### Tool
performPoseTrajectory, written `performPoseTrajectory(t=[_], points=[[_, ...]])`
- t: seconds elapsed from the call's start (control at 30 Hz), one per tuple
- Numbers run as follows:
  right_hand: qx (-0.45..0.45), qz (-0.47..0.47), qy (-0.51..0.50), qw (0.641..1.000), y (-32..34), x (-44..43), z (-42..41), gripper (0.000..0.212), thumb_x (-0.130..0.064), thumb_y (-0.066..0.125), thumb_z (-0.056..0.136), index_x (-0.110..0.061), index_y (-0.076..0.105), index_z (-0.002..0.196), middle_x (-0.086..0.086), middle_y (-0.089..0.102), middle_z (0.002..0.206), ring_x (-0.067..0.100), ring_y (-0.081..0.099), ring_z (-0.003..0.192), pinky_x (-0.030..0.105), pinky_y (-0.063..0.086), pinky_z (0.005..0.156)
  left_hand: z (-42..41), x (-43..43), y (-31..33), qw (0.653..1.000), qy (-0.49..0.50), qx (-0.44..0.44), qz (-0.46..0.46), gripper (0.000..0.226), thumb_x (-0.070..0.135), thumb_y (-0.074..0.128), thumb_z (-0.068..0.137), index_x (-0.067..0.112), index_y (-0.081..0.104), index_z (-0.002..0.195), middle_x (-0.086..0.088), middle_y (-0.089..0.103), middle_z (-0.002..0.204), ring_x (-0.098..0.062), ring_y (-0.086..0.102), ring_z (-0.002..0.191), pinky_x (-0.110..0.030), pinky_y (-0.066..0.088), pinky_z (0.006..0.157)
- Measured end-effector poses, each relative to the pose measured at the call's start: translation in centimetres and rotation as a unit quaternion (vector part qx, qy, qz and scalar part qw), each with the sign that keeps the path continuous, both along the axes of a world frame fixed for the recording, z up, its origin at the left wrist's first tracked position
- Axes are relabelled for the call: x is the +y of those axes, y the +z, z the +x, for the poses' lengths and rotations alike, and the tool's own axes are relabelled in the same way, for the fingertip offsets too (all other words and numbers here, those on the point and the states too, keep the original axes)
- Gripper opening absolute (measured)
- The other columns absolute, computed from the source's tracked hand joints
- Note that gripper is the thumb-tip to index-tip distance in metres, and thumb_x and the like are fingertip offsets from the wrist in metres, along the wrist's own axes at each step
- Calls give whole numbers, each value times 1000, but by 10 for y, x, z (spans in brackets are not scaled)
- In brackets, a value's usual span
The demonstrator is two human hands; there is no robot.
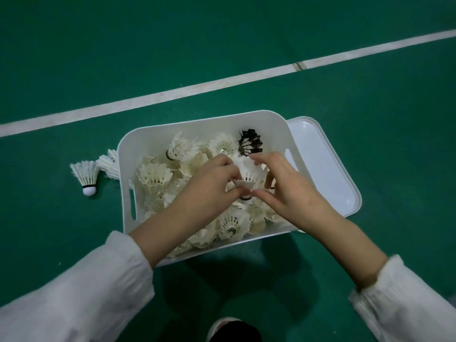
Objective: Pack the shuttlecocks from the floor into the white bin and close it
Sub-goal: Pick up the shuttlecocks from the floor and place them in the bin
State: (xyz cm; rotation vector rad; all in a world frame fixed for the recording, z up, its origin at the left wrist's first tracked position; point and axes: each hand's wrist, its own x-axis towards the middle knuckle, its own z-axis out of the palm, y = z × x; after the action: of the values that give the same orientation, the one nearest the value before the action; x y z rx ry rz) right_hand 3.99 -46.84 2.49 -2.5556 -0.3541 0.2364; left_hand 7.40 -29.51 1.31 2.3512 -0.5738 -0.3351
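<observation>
The left hand and right hand pinch a white feathered shuttlecock over the white plastic bin. A loose white cork-tipped shuttlecock lies mid-left, nearer the left hand.

Grn floor: bin, lid (beside it), shuttlecocks.

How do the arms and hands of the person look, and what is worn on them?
Both arms wear long white sleeves of soft cloth that end above the wrists. The left sleeve is loose and wide at its end; the right sleeve has a gathered, puckered cuff. The left hand and the right hand are bare: no glove, ring, watch or bracelet shows.
</observation>
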Motion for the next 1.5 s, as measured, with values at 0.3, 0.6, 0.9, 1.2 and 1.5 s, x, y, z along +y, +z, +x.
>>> performPoseTrajectory(t=[0.3,0.6,0.9,1.2,1.5], points=[[16,-239,25,971,-32,20,12,22,-35,53,91,-15,62,96,-1,57,103,22,54,96,31,44,70,24,85,45,988,-86,-57,118,23,36,48,88,28,55,109,16,50,99,-4,52,86,-23,46,81],[47,-326,35,943,22,72,39,27,-23,49,92,-15,56,116,4,54,115,28,61,91,37,53,74,34,236,4,966,62,-29,249,9,23,58,84,21,60,92,2,64,89,-22,60,76,-36,50,71],[35,-177,254,950,-22,282,89,33,-7,43,92,-2,47,124,15,46,125,31,46,117,41,43,90,57,281,-89,953,225,34,201,52,13,63,82,2,42,128,-19,42,126,-41,53,102,-45,44,86],[115,-296,168,933,-99,354,148,55,-21,50,93,-4,27,140,13,33,140,32,37,128,43,47,93,88,288,-134,971,195,58,127,45,9,53,86,0,42,129,-20,43,128,-36,49,111,-43,41,91],[116,-338,181,916,-102,352,157,38,-14,44,95,-8,45,132,12,43,137,30,40,127,38,43,94,80,290,-143,966,225,25,126,20,23,51,90,4,51,94,-17,52,93,-33,52,84,-40,39,69]])
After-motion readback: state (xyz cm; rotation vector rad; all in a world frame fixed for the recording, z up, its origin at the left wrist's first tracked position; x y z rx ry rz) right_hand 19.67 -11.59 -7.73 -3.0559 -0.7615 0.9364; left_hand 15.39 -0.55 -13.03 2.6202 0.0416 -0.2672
